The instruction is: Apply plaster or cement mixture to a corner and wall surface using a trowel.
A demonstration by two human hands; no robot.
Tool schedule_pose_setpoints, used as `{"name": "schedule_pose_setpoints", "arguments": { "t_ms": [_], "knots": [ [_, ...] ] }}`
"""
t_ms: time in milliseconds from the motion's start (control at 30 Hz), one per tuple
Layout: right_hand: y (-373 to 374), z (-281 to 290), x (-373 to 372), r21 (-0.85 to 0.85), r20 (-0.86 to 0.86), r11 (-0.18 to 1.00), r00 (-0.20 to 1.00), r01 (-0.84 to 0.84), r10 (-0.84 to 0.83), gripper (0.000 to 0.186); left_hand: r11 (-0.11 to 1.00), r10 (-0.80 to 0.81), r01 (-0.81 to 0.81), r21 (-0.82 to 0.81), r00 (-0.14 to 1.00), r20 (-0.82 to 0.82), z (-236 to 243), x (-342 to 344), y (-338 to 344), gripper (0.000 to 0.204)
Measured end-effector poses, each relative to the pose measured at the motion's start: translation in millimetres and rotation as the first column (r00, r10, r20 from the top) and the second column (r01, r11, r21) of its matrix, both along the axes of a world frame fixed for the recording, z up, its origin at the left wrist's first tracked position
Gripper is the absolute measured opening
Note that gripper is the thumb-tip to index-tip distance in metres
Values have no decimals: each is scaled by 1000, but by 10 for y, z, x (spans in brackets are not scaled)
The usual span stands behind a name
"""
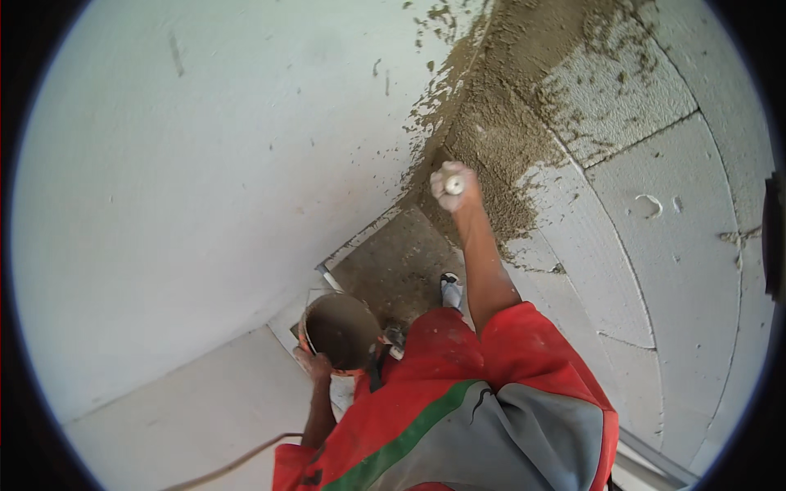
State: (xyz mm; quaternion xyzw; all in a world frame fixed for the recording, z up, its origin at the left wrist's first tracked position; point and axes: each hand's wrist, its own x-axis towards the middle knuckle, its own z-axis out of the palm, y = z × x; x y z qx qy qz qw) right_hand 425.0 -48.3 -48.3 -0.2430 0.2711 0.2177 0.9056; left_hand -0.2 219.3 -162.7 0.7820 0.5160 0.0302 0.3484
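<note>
My right hand (455,186) is stretched forward, closed round the handle of a trowel. The round pale end of the trowel handle (453,186) faces up, and the blade is mostly hidden beneath the fist. It is against or close to wet brown mortar (499,131) spread over the corner between two walls. My left hand (315,364) grips the rim of an orange bucket (304,334) at my left side. Grey-brown mortar (340,331) shows inside the bucket.
On the left is a smooth white wall (205,164) with mortar splashes near the corner. Pale blocks (655,188) with dark joints form the right wall. A brown board or floor patch (393,262) lies below the corner, by my foot (450,290). A hose or cable (233,464) runs at lower left.
</note>
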Motion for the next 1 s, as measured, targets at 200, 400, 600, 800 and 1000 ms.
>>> {"name": "schedule_pose_setpoints", "arguments": {
  "t_ms": [200, 400, 600, 800, 1000],
  "knots": [
    [-62, 333, -685, -59, 191, 995, 978, -78, 88, 19, 1000, 15, -16, 15, 998, 60, -139, -70, 65, 39],
    [147, 381, -771, -144, 13, 973, 983, -180, 184, 16, 996, 75, -78, 33, 993, 86, -113, -67, 63, 41],
    [-168, 904, -137, 205, -31, 972, 992, -114, 123, 14, 994, 111, -111, -13, 994, 21, -82, -77, 96, 46],
    [-246, 1201, -909, -158, 355, 978, 916, -138, 186, 18, 988, 143, -141, -55, 989, 32, -161, -52, 118, 45],
    [142, 1039, -855, -91, 34, 958, 961, -272, 276, 15, 989, 119, -124, 79, 991, 67, -310, -113, 150, 40]
  ]
}}
